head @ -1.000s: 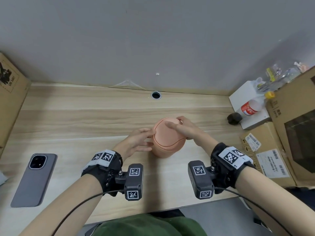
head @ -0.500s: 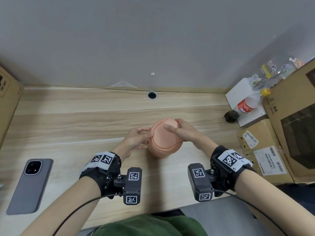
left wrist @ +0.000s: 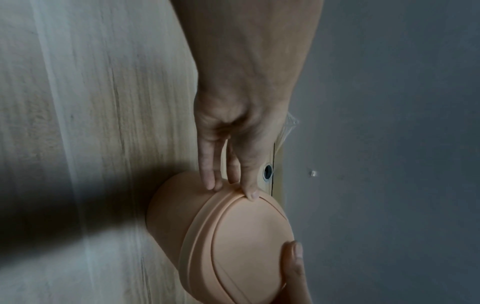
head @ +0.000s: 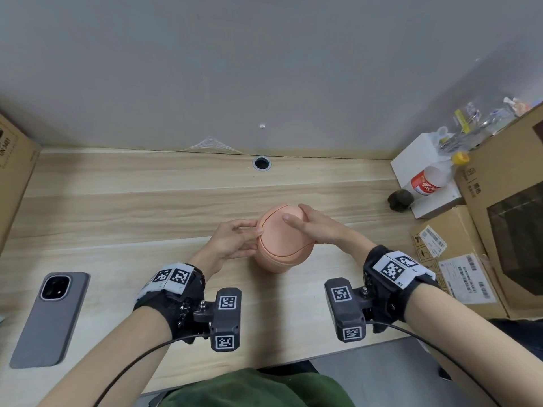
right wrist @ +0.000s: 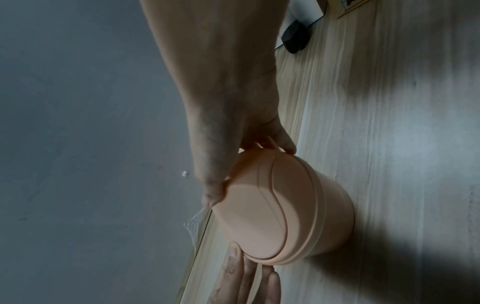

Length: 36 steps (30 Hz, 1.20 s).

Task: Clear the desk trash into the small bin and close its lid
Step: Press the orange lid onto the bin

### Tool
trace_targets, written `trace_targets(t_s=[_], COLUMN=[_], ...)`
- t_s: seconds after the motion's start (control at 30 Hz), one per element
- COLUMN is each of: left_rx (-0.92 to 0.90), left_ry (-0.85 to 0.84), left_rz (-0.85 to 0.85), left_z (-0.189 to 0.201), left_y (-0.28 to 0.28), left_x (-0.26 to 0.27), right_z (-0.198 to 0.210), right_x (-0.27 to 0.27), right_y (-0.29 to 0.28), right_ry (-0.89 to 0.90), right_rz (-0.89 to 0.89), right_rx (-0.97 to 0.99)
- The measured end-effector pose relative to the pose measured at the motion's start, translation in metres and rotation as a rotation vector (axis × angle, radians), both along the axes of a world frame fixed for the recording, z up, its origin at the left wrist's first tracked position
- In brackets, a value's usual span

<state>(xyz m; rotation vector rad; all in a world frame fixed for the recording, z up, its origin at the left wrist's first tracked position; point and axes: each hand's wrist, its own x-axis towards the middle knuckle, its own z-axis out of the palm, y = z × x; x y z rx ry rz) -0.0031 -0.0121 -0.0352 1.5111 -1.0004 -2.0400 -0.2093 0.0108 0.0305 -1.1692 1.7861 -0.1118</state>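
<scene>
Head view: the peach bin [head: 279, 257] stands between the left hand [head: 232, 239] and the right hand [head: 311, 227], its lid [head: 282, 239] down. Left wrist view: straight left fingertips [left wrist: 250, 192] touch the rim, gripping nothing. Right wrist view: relaxed right fingers [right wrist: 213, 195] rest across the lid.

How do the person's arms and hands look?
Both forearms are bare, without sleeves; left hand and right hand are ungloved. Each wrist wears a black brace, a white band with black square codes, a dark grey camera block with two code labels, and a black cable.
</scene>
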Motion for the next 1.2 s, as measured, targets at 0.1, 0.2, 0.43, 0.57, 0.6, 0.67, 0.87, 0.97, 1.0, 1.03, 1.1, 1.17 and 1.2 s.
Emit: trace_targets(t_s=[0.1,0.2,0.43,0.57,0.6,0.67,0.87,0.97,1.0,1.03,1.1,1.17,1.2], left_rx=[0.083,0.144,0.153,0.05,-0.025,-0.162,-0.228,-0.203,-0.192,-0.182,-0.168,-0.189,-0.22], left_ry=[0.057,0.087,0.071,-0.004,-0.029,-0.052,-0.058,-0.093,-0.102,-0.111,-0.135,-0.197,-0.237], left_rz=[0.063,0.095,0.069,-0.009,-0.027,-0.059,-0.047,0.0,0.002,0.002,-0.002,-0.027,-0.05], left_z=[-0.004,-0.009,-0.003,0.009,0.012,0.019,0.027,0.024,0.025,0.025,0.028,0.032,0.035], left_y=[0.005,0.009,0.01,0.012,0.012,0.013,0.015,0.015,0.015,0.015,0.016,0.016,0.016], left_x=[-0.001,-0.002,-0.004,-0.006,-0.007,-0.009,-0.016,-0.02,-0.021,-0.021,-0.023,-0.026,-0.03], right_z=[0.002,0.002,-0.002,-0.002,-0.002,-0.001,0.003,0.003,0.003,0.002,0.002,0.005,0.006], right_x=[-0.001,-0.003,-0.008,-0.008,-0.009,-0.008,-0.012,-0.014,-0.014,-0.014,-0.014,-0.015,-0.017], right_y=[-0.003,-0.006,-0.014,-0.015,-0.017,-0.022,-0.037,-0.046,-0.048,-0.049,-0.049,-0.047,-0.045], right_ry=[0.023,0.054,0.138,0.098,0.08,0.04,0.015,0.009,0.006,0.003,0.021,0.051,0.047], right_rz=[0.035,0.071,0.125,0.129,0.13,0.146,0.239,0.291,0.297,0.302,0.334,0.383,0.395], right_rx=[0.011,0.024,-0.06,-0.081,-0.076,-0.075,-0.067,-0.028,-0.019,-0.016,-0.032,-0.059,-0.078])
